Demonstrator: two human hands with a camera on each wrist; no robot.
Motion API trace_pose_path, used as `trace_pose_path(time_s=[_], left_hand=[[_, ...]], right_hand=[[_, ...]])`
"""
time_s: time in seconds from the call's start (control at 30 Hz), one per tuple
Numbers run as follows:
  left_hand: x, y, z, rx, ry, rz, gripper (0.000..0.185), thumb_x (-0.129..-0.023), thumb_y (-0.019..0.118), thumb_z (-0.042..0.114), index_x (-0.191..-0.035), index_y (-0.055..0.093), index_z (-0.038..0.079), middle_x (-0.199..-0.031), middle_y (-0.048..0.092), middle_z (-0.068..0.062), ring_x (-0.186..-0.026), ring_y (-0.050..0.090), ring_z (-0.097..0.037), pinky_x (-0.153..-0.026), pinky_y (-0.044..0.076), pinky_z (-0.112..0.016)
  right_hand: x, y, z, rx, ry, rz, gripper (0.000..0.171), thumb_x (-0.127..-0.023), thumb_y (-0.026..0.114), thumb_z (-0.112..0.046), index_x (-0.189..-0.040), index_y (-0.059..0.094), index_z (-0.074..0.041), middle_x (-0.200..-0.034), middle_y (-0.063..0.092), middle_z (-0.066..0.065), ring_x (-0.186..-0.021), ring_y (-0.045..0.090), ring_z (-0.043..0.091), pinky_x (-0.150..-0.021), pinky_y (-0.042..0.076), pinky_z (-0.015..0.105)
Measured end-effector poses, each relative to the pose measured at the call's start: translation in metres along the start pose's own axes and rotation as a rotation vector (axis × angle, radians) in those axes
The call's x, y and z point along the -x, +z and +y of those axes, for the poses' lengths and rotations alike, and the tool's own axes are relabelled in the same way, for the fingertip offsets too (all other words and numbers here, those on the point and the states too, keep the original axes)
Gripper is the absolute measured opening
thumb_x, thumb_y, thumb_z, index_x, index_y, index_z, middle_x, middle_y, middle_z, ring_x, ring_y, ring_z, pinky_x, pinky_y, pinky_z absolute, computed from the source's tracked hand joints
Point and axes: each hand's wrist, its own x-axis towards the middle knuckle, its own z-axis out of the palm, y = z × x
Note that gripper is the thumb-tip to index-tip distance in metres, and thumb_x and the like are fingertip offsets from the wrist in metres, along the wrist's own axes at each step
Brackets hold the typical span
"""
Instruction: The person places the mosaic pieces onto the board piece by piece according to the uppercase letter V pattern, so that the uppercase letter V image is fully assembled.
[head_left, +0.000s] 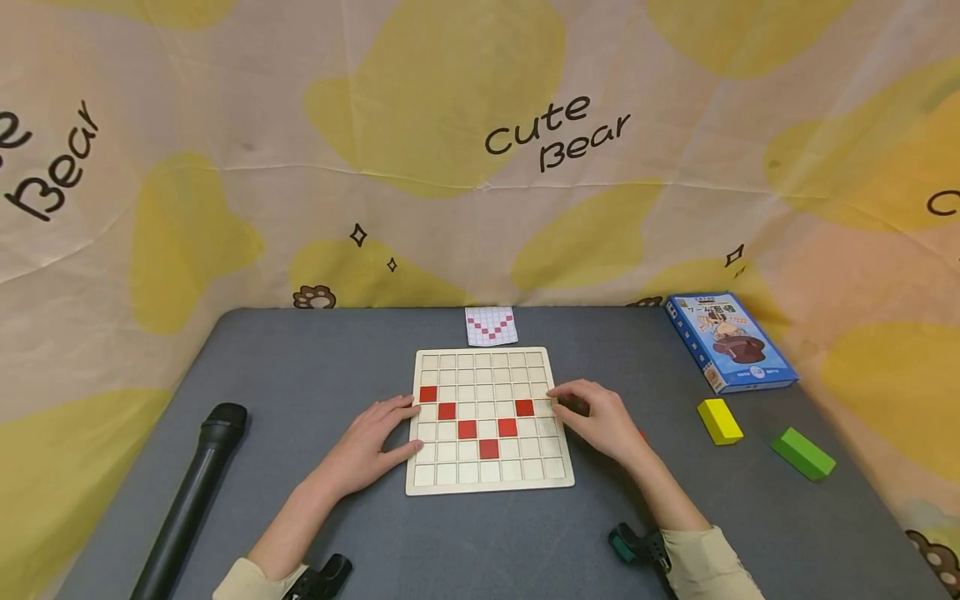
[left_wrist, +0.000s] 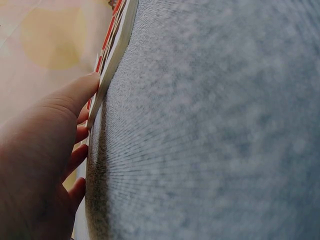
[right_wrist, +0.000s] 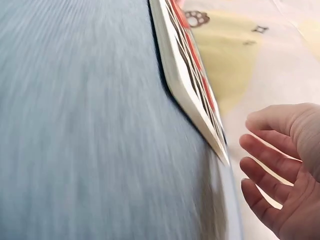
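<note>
The left hand rests with straight fingers against the wooden board's edge on the grey table.

The right hand covered part of the board's right edge and hid something red beneath it. The microphone ran off the lower left edge of the head view. Print on the blue box was too small to read. The right wrist view was motion-blurred.
</note>
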Motion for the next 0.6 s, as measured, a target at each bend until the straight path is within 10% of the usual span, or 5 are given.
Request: trace_pose_path(time_s=[0.6], left_hand=[[0.0,0.0,0.001,0.004,-0.008,-0.002,0.057,-0.089,0.071,0.036,-0.137,0.057,0.008,-0.146,0.047,-0.013,-0.137,0.038,-0.035,-0.113,0.027,-0.054]], right_hand=[[0.054,-0.066,0.049,0.096,0.137,-0.09,0.026,-0.086,0.077,-0.021,-0.111,0.071,-0.015,-0.107,0.066,0.001,-0.09,0.057,0.018,-0.077,0.052,0.032]])
